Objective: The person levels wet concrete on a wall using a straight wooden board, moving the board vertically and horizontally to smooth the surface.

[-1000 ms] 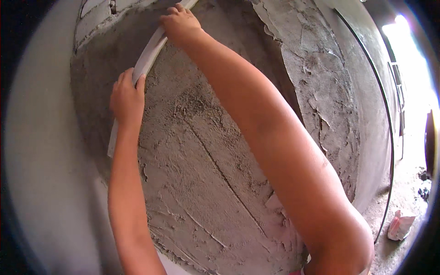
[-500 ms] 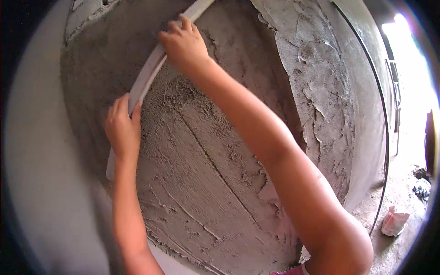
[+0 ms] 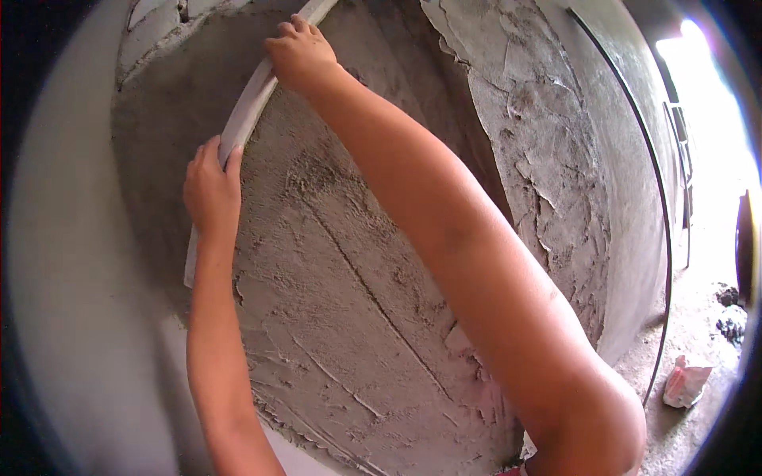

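A long, pale straightedge bar [image 3: 249, 108] lies aslant against a wall of wet grey plaster [image 3: 341, 262]. Its upper end runs out of the top of the picture. My left hand [image 3: 213, 190] is closed round the lower part, thumb on the right side and fingers on the left. Higher up, my right hand [image 3: 303, 57] grips the same bar, its fingers curled over the far side. The plaster under the bar is rough, with grooves running down to the right. My forearms hide parts of the wall.
Smooth pale wall [image 3: 71, 238] borders the left. To the right stands a band of thicker, cracked plaster [image 3: 548, 182], then a dark thin hose or rod [image 3: 647, 135]. A crumpled bag [image 3: 687, 382] lies on the floor near a dark heap [image 3: 730, 324]. Bare blocks [image 3: 151, 32] show at top left.
Both hands and the bar have moved up the wall, the right hand also slightly left. The grip of each hand on the bar looks the same.
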A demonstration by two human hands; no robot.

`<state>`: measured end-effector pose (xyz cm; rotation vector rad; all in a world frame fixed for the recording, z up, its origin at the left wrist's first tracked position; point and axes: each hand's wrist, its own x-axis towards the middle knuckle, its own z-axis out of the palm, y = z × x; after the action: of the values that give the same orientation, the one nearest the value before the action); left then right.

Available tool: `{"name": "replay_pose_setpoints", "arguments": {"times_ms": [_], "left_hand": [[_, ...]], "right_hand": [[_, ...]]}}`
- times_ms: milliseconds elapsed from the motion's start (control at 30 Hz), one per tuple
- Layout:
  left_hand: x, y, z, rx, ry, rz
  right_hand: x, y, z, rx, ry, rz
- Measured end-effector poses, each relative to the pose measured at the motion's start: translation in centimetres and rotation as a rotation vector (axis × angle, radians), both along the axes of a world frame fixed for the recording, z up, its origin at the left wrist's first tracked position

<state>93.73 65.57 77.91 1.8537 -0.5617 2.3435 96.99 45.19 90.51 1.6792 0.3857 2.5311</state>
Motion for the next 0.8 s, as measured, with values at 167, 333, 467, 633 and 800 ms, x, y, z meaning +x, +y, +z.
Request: {"name": "replay_pose_setpoints", "arguments": {"times_ms": [167,333,467,633,800], "left_hand": [[1.2,1.7,-4.0,0.064,0.003,0.01],[0.3,2.8,-8.2,0.086,0.038,0.019],[-0.2,3.2,-11.3,0.105,0.077,0.068],[-0.7,4.3,-14.9,0.115,0.147,0.039],[-0.7,5.3,-18.2,0.093,0.156,0.027]], "right_hand": [[1.0,0.0,-5.8,0.007,-0.039,0.051],[-0.3,1.0,-11.8,0.014,-0.037,0.138],[-0.6,1.2,-15.8,0.012,-0.008,0.248],[-1.2,2.2,-19.7,0.019,0.053,0.263],[-2.7,3.0,-23.4,0.047,0.168,0.265]]}}
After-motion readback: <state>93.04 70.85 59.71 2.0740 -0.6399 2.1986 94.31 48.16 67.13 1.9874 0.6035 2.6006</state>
